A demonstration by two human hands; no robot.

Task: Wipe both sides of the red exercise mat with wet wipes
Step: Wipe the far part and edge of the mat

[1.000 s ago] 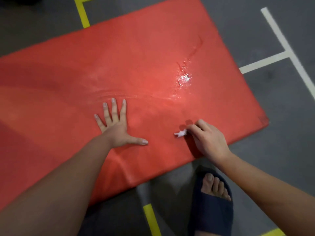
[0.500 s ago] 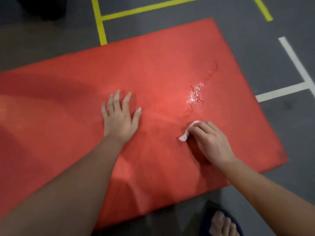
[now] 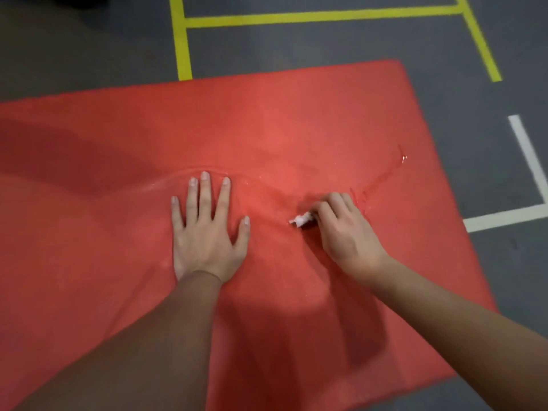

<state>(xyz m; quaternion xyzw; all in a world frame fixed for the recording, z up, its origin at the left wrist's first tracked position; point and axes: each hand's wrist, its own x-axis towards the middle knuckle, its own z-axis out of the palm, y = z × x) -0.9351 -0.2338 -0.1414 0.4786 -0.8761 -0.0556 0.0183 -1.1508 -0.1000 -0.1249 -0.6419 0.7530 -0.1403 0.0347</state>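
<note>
Both hands have travelled up from the near edge toward the middle of the red exercise mat [image 3: 281, 129] over the last second, and the sandalled foot seen earlier below the mat has dropped out of view.

At the left, the mat runs off the edge of the view, its surface in darker shadow there. It lies flat on the grey floor [image 3: 89, 48] and fills most of the view, with a plain red, slightly glossy cover. The left hand [image 3: 207, 232] lies palm down on it near the centre, fingers straight and slightly spread, thumb out to the side, gripping nothing. Just beyond its fingertips a shallow ripple [image 3: 178, 180] curves across the cover with a faint shine.

Right of that hand, a small crumpled white wet wipe [image 3: 302, 219] pokes out against the mat. The right hand [image 3: 347, 232] holds it, fingers curled down over it and knuckles raised, so that most of the wipe is hidden beneath them. Beyond this hand, a thin wet streak [image 3: 382, 179] slants up to the right and ends in a small bright glint.

Yellow lines [image 3: 320, 17] cross the floor past the mat's far edge, and white lines [image 3: 504, 218] meet in a corner beside its right edge.
</note>
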